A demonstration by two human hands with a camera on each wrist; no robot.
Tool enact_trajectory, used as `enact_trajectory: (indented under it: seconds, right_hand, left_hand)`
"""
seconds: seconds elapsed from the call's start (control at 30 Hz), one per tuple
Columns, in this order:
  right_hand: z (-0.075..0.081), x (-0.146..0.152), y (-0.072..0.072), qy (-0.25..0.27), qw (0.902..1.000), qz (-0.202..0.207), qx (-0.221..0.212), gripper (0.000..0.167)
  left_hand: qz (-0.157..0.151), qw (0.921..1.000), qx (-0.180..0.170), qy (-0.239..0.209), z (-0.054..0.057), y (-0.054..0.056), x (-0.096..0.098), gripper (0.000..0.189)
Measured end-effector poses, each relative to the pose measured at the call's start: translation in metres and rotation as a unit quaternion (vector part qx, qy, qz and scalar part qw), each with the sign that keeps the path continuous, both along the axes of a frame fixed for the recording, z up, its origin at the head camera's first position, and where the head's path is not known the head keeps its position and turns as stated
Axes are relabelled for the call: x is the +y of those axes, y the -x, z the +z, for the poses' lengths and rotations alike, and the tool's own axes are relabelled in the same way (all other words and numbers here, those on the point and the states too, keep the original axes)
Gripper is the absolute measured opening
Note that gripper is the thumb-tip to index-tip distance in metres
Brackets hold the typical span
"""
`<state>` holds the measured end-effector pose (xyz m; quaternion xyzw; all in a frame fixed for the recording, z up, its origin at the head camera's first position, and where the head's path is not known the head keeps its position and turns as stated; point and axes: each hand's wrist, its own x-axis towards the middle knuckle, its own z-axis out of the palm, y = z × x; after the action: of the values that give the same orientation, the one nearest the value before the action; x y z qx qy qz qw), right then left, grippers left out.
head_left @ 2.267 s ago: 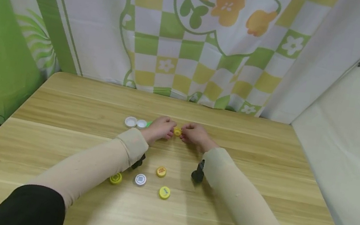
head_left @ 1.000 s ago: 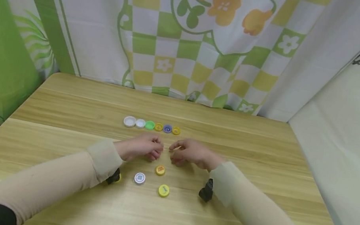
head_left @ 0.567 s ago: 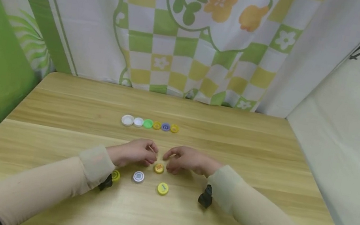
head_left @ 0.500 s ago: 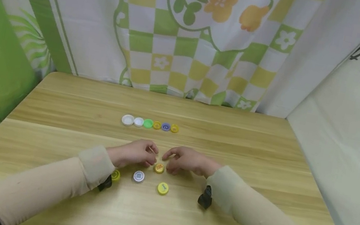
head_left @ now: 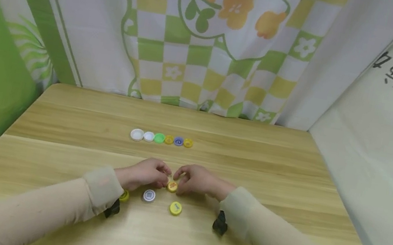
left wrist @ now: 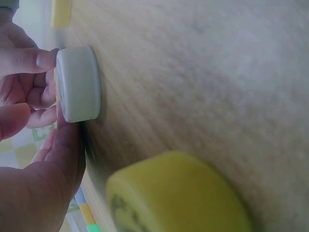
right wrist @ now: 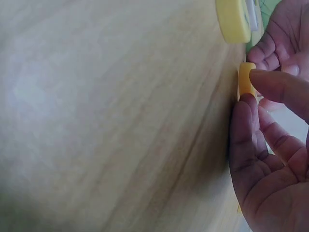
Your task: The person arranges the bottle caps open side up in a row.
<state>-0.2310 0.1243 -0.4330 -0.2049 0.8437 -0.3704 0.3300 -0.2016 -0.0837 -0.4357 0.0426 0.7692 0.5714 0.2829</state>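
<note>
Between my two hands an orange bottle cap [head_left: 172, 186] with red print lies on the table. My left hand [head_left: 145, 173], its fingers loosely bent, has its fingertips close against the cap's left side. From the right, my right hand [head_left: 202, 181] reaches in; in the right wrist view its thumb and a finger come up to the orange cap [right wrist: 245, 79]. Neither hand lifts it, and whether every fingertip touches is hard to see. A white bottle cap [head_left: 149, 195] and a yellow bottle cap [head_left: 175, 208] lie nearer to me. Another yellow cap [head_left: 124, 196] is partly hidden by my left wrist.
Behind the hands several caps stand side by side in a straight row, hollow side up: a large white cap [head_left: 137, 134], a smaller white one, green, orange-yellow, a blue cap [head_left: 178, 141] and a yellow cap [head_left: 188, 143]. Curtains edge the wooden table [head_left: 262, 151].
Both hands have let go of the yellow cap at the row's right end and drawn back toward me. Over the last half second they have closed in around the orange cap.
</note>
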Motion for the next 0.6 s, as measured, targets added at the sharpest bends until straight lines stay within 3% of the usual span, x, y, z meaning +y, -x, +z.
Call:
enact_trajectory:
  seconds: [0.27,0.43,0.6]
  right_hand:
    - [-0.003,-0.006,-0.003,-0.037,0.9977,0.010,0.055,0.024]
    - [-0.004,-0.005,0.000,-0.033,0.9977,0.023,0.054,0.022]
    - [-0.002,0.002,0.009,0.002,0.9994,0.026,0.023,0.025]
  left_hand:
    - [0.004,1.0000,-0.002,-0.008,0.000,0.001,0.001,0.031]
    - [0.011,0.9988,-0.022,-0.042,-0.001,0.003,-0.001,0.027]
    - [0.025,0.9972,-0.034,-0.061,0.001,0.008,-0.003,0.030]
